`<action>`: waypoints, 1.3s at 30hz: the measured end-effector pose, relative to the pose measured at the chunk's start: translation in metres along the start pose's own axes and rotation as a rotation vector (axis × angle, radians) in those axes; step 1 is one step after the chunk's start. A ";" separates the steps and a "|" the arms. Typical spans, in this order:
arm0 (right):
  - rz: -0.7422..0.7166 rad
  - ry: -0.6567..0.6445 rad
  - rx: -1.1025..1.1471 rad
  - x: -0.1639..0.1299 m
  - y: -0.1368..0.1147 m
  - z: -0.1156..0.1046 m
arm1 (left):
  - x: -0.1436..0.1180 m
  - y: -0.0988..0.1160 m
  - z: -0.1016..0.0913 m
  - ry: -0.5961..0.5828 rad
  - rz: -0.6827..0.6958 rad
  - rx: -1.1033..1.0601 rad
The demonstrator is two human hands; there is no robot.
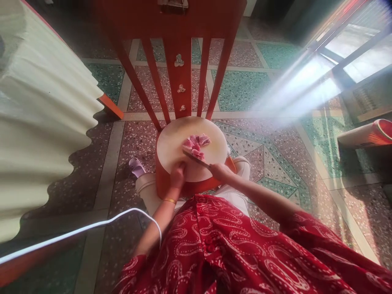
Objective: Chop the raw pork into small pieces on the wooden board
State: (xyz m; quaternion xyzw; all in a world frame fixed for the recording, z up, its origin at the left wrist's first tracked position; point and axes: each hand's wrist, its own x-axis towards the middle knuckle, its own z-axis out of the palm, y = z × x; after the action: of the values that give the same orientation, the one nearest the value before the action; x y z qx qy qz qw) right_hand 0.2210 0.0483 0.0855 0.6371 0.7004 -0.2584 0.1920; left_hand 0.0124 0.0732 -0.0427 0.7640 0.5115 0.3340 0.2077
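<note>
While your right hand grips the knife, closed around its handle at the near right edge of the round chopping board, the blade runs up and left to the pink meat. That meat sits in a small heap slightly right of the board's centre, and the blade's tip touches its near side. Your left hand rests at the board's near rim, fingers curled down on the wood just beside the blade; you can't tell how tightly they're closed. No writing or label can be read anywhere. The board fills the seat of the red chair, leaving bare wood to the left of the meat and little margin at the rim. Behind the meat the chair's back slats rise close. A pale pleated cloth hangs well off to your left, and a white cable crosses the terrazzo floor near your left forearm. Open floor lies to the right.
</note>
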 end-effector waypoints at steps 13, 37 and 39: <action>-0.024 0.069 0.087 -0.035 0.012 0.009 | 0.106 -0.012 -0.024 -0.082 -0.119 -0.127; 0.019 0.129 0.134 -0.008 0.010 0.015 | 0.139 -0.031 -0.015 -0.334 -0.366 -0.244; 0.019 0.144 0.156 -0.011 0.007 0.018 | 0.143 -0.023 -0.010 -0.405 -0.313 -0.174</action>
State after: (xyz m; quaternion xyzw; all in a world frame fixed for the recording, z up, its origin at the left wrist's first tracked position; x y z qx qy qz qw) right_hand 0.2281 0.0289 0.0768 0.6737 0.6840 -0.2638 0.0934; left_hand 0.0262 0.2132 -0.0086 0.7063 0.5408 0.1810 0.4195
